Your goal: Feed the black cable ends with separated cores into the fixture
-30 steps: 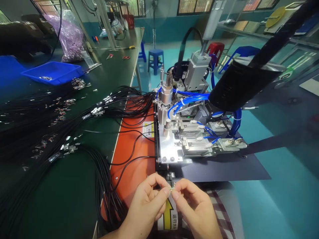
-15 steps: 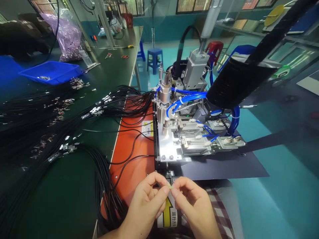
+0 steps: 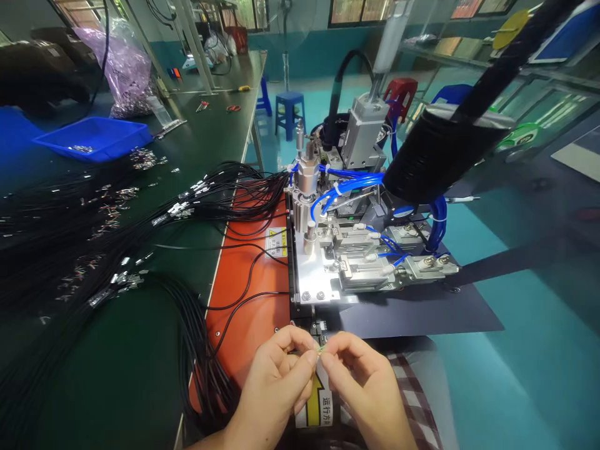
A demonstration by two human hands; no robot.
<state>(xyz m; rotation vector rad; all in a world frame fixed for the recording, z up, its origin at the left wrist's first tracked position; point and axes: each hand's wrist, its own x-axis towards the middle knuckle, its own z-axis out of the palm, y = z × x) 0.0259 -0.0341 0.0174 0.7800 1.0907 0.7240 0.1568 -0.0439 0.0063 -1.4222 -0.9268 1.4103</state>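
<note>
Close to my body, my left hand (image 3: 284, 369) and my right hand (image 3: 359, 372) meet fingertip to fingertip. Thin green and pale wire ends (image 3: 320, 350) show in the small gap between them, pinched by thumb and forefinger on both sides. The rest of what I hold is hidden behind my fingers. Just beyond my fingertips is the front of a metal machine (image 3: 319, 272) with cylinders and blue air tubes. To the left of my left hand hangs a bundle of black cables (image 3: 187, 325).
Black cable bundles with silvery ends (image 3: 180, 209) lie across the dark green table (image 3: 140, 337) and an orange plate (image 3: 253, 275). Farther back are a blue tray (image 3: 94, 137) and a plastic bag (image 3: 124, 75). A black lamp-like tube (image 3: 440, 153) leans over the machine's right side.
The wire ends between my fingertips have spread slightly apart, where a single thin strand showed before. Both hands stay in nearly the same place. The view has shifted a little.
</note>
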